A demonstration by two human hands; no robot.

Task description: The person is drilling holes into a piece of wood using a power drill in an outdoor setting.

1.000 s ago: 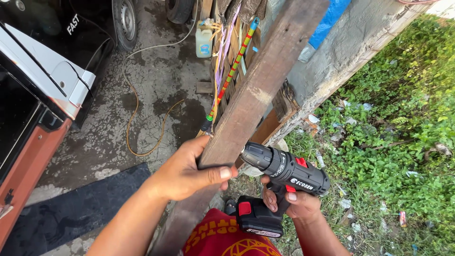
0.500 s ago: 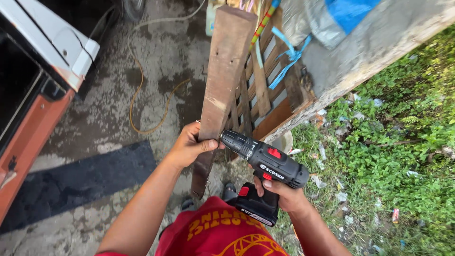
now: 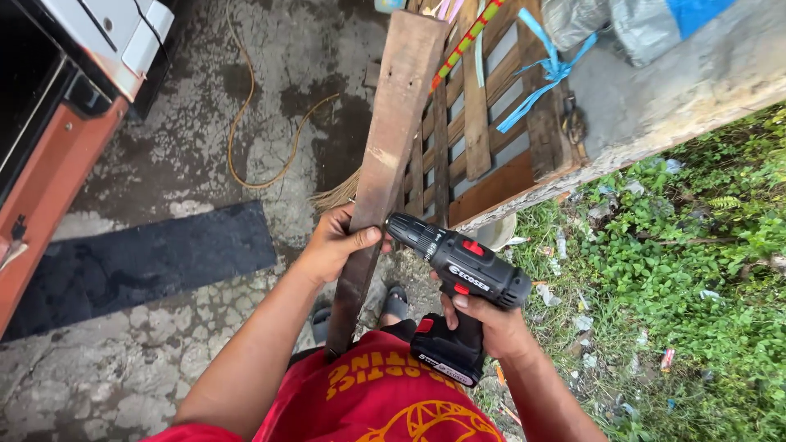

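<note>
My left hand [image 3: 337, 243] grips a long weathered wooden plank [image 3: 393, 131] about a third of the way up, holding it nearly upright with its lower end near my feet. My right hand [image 3: 483, 327] holds a black and red cordless drill [image 3: 460, 282] by its handle. The drill's chuck touches the plank's right edge, just beside my left thumb. My red shirt fills the bottom of the view.
Behind the plank stands a slatted wooden pallet [image 3: 483, 139] tied with blue ribbon against a concrete wall [image 3: 679, 82]. An orange cord [image 3: 246, 123] lies on cracked wet concrete. A black mat [image 3: 139, 266] and an orange-and-white vehicle [image 3: 57, 115] are at left. Littered weeds [image 3: 688, 278] grow at right.
The plank has swung from leaning up to the right to nearly upright. The drill's tip has moved in against the plank by my left thumb. The view has tilted down.
</note>
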